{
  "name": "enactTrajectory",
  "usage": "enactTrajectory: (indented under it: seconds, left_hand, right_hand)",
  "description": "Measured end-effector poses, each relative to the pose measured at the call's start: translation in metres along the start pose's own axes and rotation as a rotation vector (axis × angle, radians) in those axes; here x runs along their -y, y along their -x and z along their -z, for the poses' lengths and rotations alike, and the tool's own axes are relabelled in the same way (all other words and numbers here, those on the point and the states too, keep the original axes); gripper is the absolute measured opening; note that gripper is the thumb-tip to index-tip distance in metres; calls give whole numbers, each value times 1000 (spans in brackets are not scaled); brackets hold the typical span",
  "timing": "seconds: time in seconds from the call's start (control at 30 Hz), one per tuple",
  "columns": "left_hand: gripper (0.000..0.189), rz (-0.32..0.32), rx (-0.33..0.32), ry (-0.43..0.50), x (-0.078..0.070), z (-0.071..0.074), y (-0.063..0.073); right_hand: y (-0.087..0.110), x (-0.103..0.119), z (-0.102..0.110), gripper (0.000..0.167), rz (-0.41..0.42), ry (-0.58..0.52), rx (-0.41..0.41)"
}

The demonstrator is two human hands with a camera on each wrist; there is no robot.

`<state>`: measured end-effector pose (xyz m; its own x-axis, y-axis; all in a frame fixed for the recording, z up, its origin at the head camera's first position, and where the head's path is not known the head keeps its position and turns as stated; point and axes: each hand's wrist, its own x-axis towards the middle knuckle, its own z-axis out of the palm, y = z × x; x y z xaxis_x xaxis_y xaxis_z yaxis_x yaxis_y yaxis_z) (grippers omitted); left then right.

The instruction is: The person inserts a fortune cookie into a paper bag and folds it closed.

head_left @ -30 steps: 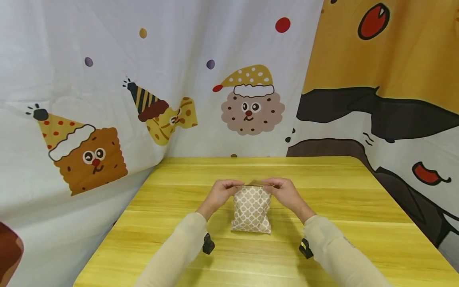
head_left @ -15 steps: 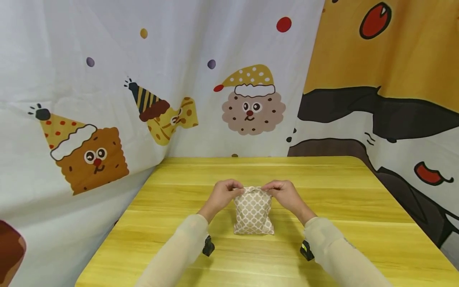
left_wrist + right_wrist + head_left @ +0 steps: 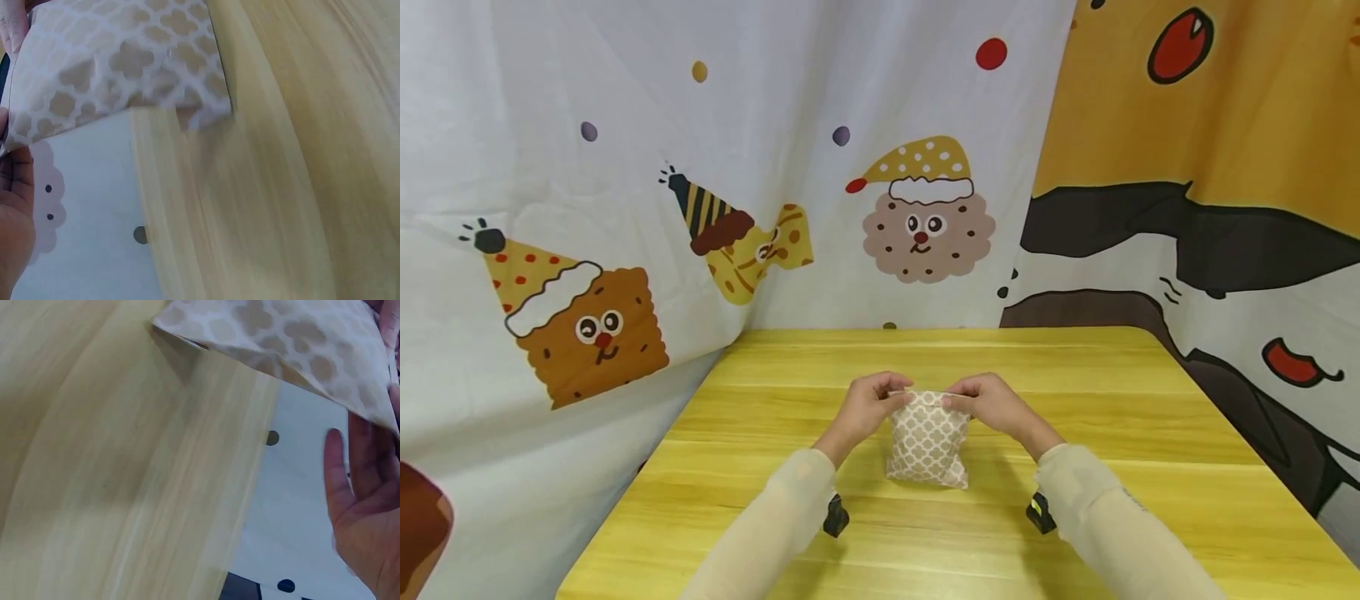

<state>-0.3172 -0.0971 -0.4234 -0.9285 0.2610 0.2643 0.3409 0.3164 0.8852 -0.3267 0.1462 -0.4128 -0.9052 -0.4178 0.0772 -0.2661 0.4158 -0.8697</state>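
A small paper bag (image 3: 927,437) with a tan and white lattice print stands on the yellow wooden table (image 3: 1075,392), near its middle. My left hand (image 3: 867,406) pinches the bag's top left corner and my right hand (image 3: 987,402) pinches the top right corner; the top edge is folded down between them. The left wrist view shows the bag (image 3: 119,69) up close above the table, with part of my left hand (image 3: 15,206) at the frame's edge. In the right wrist view the bag (image 3: 294,337) fills the top and the fingers (image 3: 350,487) of my right hand show at the right.
Cartoon-printed cloth hangs behind the table (image 3: 820,167) and along the left (image 3: 550,317) and right (image 3: 1210,183) sides. Bare tabletop surrounds the bag. Both arms wear pale sleeves with black wrist cameras (image 3: 835,515).
The bag's open top flap has been folded down and pressed shut between my hands. The bag has shifted slightly; both hands stay at its top corners.
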Motion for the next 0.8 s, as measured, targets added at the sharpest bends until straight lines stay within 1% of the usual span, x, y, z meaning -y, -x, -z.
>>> enactTrajectory:
  seconds: [0.07,0.13,0.23,0.33,0.37,0.43,0.5,0.57,0.67,0.8]
  left_hand:
    - [27,23,32,-16,-1,0,-1]
    - [32,54,77,-35,-3,-2,-2]
    - [29,120,124,-43,-7,-4,-4]
    - [17,162,110,-31,-9,-5,-4]
    - [16,168,102,-25,-9,-5,-4]
    - [17,175,92,-26,-9,-4,-5]
    - [19,168,93,-44,-10,-3,-6]
    - [24,151,101,-58,-11,-2,-7]
    - [30,149,102,-77,-15,-3,-9]
    - [29,152,97,-112,-20,-5,-10]
  right_hand:
    - [0,-1,-1,20,5,7,-28]
    - [-1,-3,-3,21,10,3,-55]
    - [0,-5,-5,25,27,-18,-41]
    - [1,-6,-5,25,26,-13,-1]
    - [1,-7,-5,24,30,-5,10]
    - [2,-7,-6,19,19,11,12]
    - [2,-7,-7,15,15,24,-6]
    - [2,-7,-8,14,20,31,-35]
    - [2,-5,-9,13,9,31,-74]
    - [4,-5,-10,13,7,23,-90]
